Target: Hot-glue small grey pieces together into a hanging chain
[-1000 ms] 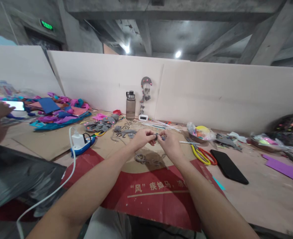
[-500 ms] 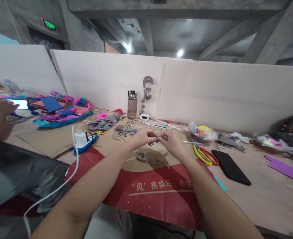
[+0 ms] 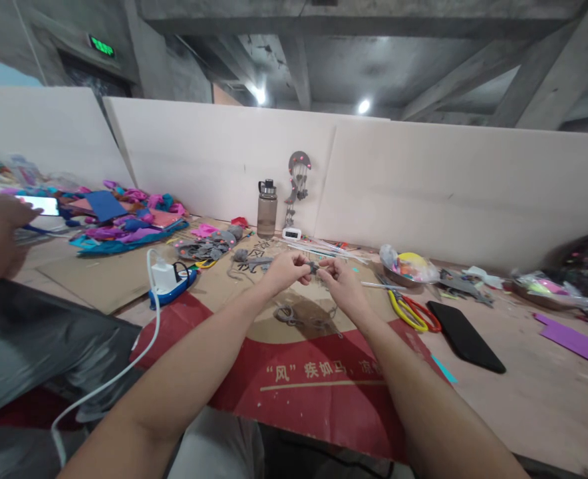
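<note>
Bridging both hands crosswise: small grey piece (image 3: 314, 268).

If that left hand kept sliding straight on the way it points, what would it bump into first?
The left hand points rightward at the right hand; it would likely meet the small grey piece pinched between them, then those fingers.

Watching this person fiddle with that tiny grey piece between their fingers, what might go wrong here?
The small grey felt piece is pinched only at the fingertips of the left hand and right hand, so it might slip and get lost among the grey felt scraps below. The yellow-and-red-handled scissors lie close beside the right wrist; a careless move could knock them.
</note>
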Demonstrator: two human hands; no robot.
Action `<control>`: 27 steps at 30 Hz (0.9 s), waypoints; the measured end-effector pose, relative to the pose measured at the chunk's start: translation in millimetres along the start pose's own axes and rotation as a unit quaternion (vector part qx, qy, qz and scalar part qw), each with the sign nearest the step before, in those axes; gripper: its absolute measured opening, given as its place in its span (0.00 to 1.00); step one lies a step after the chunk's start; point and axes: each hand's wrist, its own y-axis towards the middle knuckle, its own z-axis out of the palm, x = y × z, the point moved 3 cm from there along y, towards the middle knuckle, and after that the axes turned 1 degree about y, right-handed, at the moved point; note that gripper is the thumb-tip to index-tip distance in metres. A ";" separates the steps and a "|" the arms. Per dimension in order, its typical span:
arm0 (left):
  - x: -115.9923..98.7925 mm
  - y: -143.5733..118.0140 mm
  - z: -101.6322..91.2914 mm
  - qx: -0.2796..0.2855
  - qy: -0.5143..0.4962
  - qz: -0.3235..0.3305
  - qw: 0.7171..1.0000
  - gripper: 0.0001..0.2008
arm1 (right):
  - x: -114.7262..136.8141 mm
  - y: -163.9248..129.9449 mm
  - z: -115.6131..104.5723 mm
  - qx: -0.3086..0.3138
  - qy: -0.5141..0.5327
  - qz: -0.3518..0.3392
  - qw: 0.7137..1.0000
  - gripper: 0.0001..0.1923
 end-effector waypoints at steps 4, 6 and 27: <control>0.4 -1.3 2.5 -0.007 -0.035 -0.011 0.999 0.05 | 0.4 -2.0 5.1 -0.023 0.035 0.016 0.999 0.14; 0.3 -2.0 3.6 -0.007 -0.038 -0.016 0.999 0.04 | -1.7 -1.9 6.7 -0.030 0.061 0.032 0.997 0.14; 8.6 0.6 8.1 0.057 -0.165 -0.058 0.983 0.11 | -9.1 1.0 -2.2 -0.077 0.050 0.083 0.992 0.10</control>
